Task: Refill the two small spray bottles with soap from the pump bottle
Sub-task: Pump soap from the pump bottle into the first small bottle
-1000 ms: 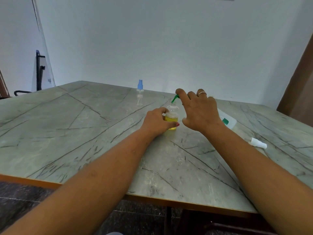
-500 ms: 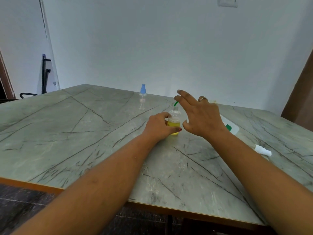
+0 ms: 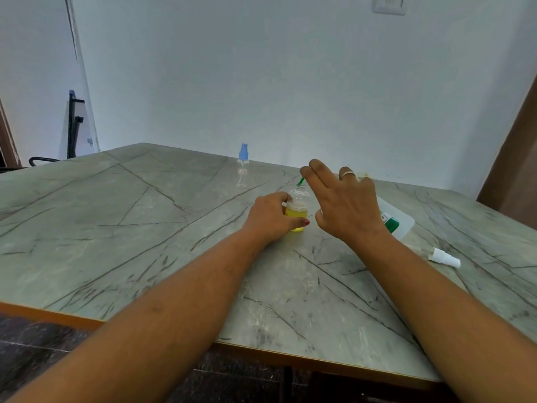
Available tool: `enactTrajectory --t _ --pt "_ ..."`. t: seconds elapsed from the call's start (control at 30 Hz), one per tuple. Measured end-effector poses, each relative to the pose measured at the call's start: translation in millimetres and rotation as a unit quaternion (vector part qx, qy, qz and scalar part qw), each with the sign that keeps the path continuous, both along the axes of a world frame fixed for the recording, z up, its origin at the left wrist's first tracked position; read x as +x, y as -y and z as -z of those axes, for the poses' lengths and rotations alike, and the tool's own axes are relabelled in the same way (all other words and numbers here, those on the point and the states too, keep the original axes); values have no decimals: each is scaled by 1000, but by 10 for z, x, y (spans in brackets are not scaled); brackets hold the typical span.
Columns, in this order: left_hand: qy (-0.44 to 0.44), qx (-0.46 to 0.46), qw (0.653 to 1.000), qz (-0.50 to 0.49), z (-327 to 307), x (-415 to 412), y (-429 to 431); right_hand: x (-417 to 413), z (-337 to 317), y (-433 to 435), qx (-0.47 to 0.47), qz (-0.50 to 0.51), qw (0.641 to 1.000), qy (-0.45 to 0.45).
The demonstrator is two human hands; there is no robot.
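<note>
A small clear spray bottle, uncapped and partly filled with yellow soap, stands mid-table. My left hand grips its body from the left. My right hand hovers over the pump bottle, fingers straight, with the green pump nozzle poking out by the fingertips above the small bottle's mouth. Most of the pump bottle is hidden behind that hand. A second small bottle with a blue spray cap stands farther back. A white spray cap lies on the table to the right.
The grey marble-patterned table has an orange front edge close to me. A white wall stands behind it, with a dark chair at the far left and a brown door at the right.
My right hand has lifted off the pump head and its fingers have straightened. The left hand keeps holding the small bottle. The camera has tilted up slightly.
</note>
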State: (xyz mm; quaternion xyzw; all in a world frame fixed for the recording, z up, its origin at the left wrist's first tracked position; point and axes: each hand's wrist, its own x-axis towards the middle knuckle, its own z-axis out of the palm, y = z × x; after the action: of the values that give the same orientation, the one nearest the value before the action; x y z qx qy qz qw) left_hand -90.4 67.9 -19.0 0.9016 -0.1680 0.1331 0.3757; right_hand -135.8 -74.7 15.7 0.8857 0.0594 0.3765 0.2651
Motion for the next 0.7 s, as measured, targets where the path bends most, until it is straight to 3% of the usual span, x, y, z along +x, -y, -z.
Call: enactTrajectory --t 0.7 --pt "2 0 1000 3 -21 -35 -9 -25 -21 -9 9 -12 1000 -7"
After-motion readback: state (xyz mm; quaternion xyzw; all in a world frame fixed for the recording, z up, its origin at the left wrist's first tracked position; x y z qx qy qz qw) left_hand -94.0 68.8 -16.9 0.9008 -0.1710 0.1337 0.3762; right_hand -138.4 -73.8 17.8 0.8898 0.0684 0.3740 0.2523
